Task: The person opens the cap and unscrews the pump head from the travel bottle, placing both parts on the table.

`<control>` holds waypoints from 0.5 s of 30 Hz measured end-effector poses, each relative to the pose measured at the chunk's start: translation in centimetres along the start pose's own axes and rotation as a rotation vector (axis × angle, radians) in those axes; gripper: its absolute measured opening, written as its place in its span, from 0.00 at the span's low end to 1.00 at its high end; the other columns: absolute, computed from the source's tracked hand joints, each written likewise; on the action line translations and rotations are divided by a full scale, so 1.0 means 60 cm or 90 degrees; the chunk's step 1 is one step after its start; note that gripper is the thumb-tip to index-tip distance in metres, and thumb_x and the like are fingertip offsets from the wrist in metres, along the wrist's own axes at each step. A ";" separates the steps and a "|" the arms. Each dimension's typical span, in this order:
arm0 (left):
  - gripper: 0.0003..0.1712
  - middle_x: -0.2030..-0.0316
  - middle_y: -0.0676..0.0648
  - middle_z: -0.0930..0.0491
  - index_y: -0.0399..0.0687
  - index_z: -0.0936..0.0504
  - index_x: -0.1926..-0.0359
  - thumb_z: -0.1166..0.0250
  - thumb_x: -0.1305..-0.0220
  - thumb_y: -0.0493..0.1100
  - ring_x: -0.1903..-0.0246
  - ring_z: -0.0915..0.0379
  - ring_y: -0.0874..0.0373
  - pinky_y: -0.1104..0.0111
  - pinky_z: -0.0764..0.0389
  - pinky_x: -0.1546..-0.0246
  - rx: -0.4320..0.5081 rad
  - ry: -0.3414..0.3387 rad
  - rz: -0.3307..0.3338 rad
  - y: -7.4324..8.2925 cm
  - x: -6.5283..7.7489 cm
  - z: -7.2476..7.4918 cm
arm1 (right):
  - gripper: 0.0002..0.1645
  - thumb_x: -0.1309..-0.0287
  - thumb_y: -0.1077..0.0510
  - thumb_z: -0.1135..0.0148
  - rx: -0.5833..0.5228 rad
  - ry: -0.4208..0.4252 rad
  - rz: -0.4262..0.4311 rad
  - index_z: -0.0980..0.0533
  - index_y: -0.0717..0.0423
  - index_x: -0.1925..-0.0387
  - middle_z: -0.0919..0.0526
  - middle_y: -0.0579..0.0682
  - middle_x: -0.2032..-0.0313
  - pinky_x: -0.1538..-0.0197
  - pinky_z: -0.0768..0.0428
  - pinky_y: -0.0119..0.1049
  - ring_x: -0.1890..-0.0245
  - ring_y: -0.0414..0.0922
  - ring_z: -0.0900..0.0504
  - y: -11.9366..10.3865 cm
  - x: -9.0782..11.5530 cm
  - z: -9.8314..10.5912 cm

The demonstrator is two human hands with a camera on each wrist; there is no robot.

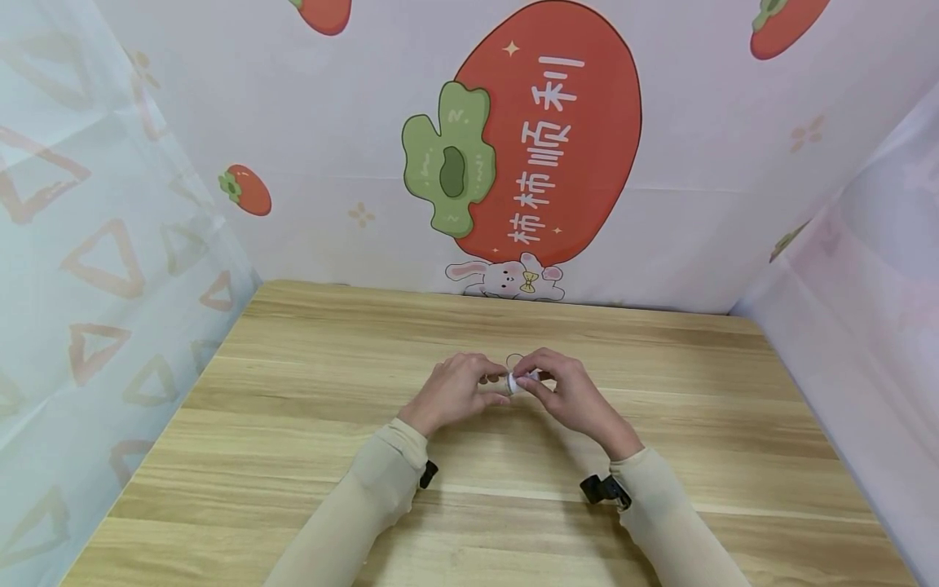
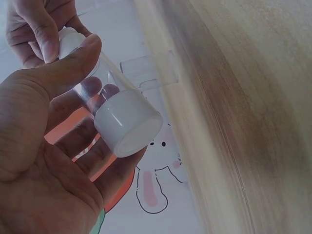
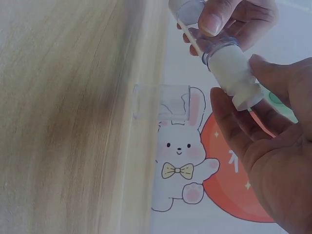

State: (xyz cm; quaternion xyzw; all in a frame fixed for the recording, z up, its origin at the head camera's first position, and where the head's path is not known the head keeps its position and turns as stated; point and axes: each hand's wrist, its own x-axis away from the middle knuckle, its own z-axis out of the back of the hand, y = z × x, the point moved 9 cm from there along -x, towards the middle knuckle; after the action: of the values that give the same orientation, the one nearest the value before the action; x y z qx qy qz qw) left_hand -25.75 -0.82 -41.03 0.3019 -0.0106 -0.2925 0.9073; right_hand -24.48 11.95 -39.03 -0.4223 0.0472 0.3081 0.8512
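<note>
A small clear pump bottle [image 1: 512, 382] is held between the two hands, lying roughly sideways in the head view. My left hand [image 1: 456, 390] grips its see-through body, thumb on one side and fingers behind; the white base [image 2: 129, 122] points out past the palm in the left wrist view. At the other end, my right hand [image 1: 575, 397] pinches the white pump top [image 3: 231, 70] with thumb and fingertips. A ribbed clear neck ring [image 3: 219, 46] shows beside the white collar. Beyond the hands, a clear cylindrical cap [image 3: 163, 102] is on the table.
The wooden table [image 1: 308, 342] reaches back to a printed cloth wall [image 1: 330, 236] with persimmons and a rabbit. Cloth walls also flank the table left and right. Black wrist devices [image 1: 605, 490] sit at both sleeves.
</note>
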 end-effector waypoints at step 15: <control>0.23 0.60 0.49 0.14 0.49 0.13 0.46 0.23 0.42 0.48 0.61 0.20 0.53 0.62 0.22 0.62 0.006 -0.007 0.011 -0.005 0.003 -0.001 | 0.24 0.40 0.64 0.28 -0.008 -0.017 -0.062 0.23 0.64 0.43 0.17 0.58 0.49 0.51 0.16 0.51 0.54 0.49 0.17 0.018 0.005 -0.001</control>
State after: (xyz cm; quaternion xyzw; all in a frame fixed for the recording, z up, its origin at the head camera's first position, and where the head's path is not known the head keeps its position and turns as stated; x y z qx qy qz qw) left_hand -25.73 -1.10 -41.28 0.3043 -0.0194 -0.2859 0.9085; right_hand -24.80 12.53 -39.91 -0.4255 0.0131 0.2720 0.8630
